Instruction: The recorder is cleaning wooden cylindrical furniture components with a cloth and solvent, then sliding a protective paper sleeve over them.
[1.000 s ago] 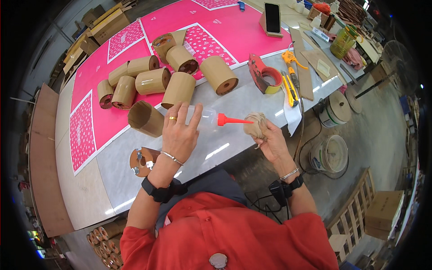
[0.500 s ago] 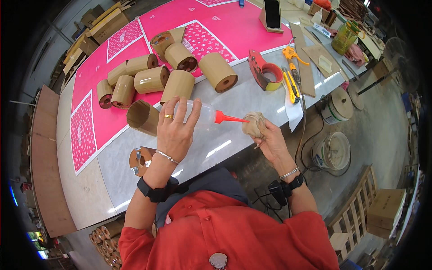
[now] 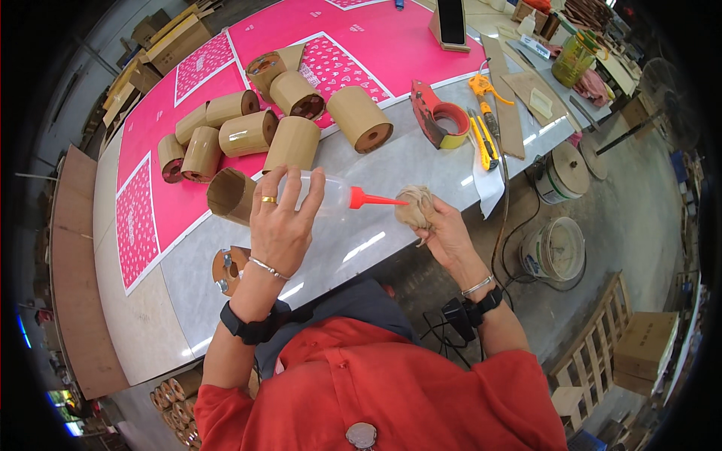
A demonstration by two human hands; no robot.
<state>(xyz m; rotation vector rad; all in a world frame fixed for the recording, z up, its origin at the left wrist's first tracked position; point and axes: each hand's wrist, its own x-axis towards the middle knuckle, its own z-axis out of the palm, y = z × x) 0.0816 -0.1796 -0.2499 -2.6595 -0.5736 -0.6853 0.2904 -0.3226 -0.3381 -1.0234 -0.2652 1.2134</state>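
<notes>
My left hand (image 3: 284,214) is closed round a clear squeeze bottle (image 3: 331,197) that lies nearly level, its red nozzle (image 3: 376,198) pointing right. The nozzle's tip touches a crumpled beige rag (image 3: 412,207). My right hand (image 3: 447,237) grips that rag from its right side. Both hands are above the near edge of the grey tabletop. Just beyond my left hand stands a brown cardboard roll (image 3: 292,144), and an open cardboard tube (image 3: 229,194) is beside the hand. A round brown piece with metal clips (image 3: 228,272) sits near my left wrist.
Several cardboard rolls (image 3: 248,134) lie on a pink printed sheet (image 3: 226,83). To the right are a red tape dispenser (image 3: 440,120), a yellow cutter (image 3: 483,140) and an orange-handled tool (image 3: 485,92). A phone (image 3: 453,22) stands behind. Buckets (image 3: 553,248) and cables are on the floor.
Both hands, with the bottle and the rag, have shifted slightly left. The nozzle tip stays against the rag.
</notes>
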